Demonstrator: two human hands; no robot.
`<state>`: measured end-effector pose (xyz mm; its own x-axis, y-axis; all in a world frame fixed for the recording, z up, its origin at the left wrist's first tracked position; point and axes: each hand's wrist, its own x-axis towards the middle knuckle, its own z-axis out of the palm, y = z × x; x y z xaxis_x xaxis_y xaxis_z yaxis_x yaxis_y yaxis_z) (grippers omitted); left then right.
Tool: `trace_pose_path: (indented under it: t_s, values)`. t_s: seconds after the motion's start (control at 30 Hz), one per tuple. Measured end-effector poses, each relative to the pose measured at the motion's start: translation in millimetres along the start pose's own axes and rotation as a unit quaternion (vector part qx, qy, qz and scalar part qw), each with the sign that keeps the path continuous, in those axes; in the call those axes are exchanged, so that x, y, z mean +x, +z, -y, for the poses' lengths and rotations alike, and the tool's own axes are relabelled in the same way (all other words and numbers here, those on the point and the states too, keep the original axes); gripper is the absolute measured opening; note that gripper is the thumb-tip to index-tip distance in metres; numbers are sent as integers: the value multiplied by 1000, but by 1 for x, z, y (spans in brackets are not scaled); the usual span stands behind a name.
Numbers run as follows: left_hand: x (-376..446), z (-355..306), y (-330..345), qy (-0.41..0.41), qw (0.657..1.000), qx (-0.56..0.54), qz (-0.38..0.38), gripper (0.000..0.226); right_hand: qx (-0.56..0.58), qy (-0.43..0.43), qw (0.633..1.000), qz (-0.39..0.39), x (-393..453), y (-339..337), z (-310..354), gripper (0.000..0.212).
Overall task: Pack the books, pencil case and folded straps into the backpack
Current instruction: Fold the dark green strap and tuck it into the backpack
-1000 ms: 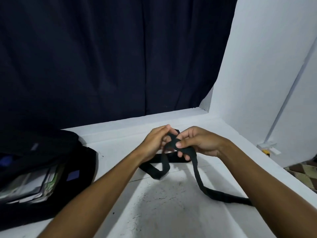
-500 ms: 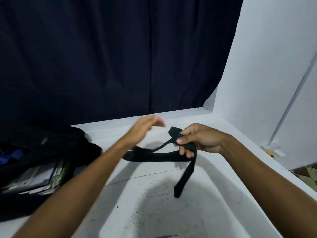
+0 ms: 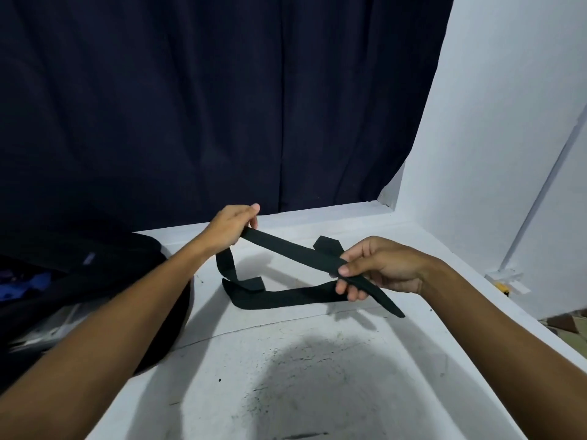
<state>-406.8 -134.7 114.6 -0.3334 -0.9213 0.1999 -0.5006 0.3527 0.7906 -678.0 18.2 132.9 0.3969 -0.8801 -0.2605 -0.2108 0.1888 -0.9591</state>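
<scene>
Left hand (image 3: pixel 230 225) has caught the strap (image 3: pixel 295 254) again — both hands' fingers pinch it, right hand (image 3: pixel 379 268) too, stretched taut; folding underway, bag (image 3: pixel 104 265) waiting.

dark navy curtain (image 3: pixel 197 106) behind, white wall (image 3: pixel 495 122) right, scuffed white table (image 3: pixel 286 376)

a black strap (image 3: pixel 295 254) ran taut between the two hands above the white bench (image 3: pixel 317 360). the left hand (image 3: pixel 230 228) pinched one end, the right hand (image 3: pixel 378 269) pinched the other, a short tail sticking out past its fingers. the rest of the strap lay looped on the bench below. an open black backpack (image 3: pixel 104 281) sat at the left, against a dark curtain (image 3: pixel 206 106).
</scene>
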Motion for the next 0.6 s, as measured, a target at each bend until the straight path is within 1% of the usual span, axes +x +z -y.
trace_pose_path:
  t_s: [0.07, 0.13, 0.2, 0.27, 0.33, 0.4, 0.53, 0.6]
  values:
    - [-3, 3, 6, 1, 1000, 15, 13, 52, 39, -19, 999, -11, 0, 4, 5, 17]
    - [-13, 2, 21, 17, 999, -30, 40, 46, 79, -37, 995, -47, 0, 6, 9, 19]
    - [-26, -8, 42, 21, 988, -130, 79, 39, 108, -53, 989, -88, 2, 8, 14, 20]
    - [-37, -21, 65, 1, 962, -245, 122, 38, 129, -55, 982, -127, 5, 11, 18, 23]
    - [-45, -29, 87, -22, 932, -332, 147, 37, 153, -50, 973, -167, 10, 14, 20, 41]
    - [-50, -34, 105, -26, 915, -370, 158, 35, 148, -64, 969, -188, 13, 15, 19, 55]
    - [-50, -33, 116, -13, 907, -399, 135, 33, 137, -97, 966, -198, 15, 14, 16, 57]
    - [-48, -31, 115, -41, 882, -448, 137, 37, 154, -102, 960, -211, 14, 12, 14, 59]
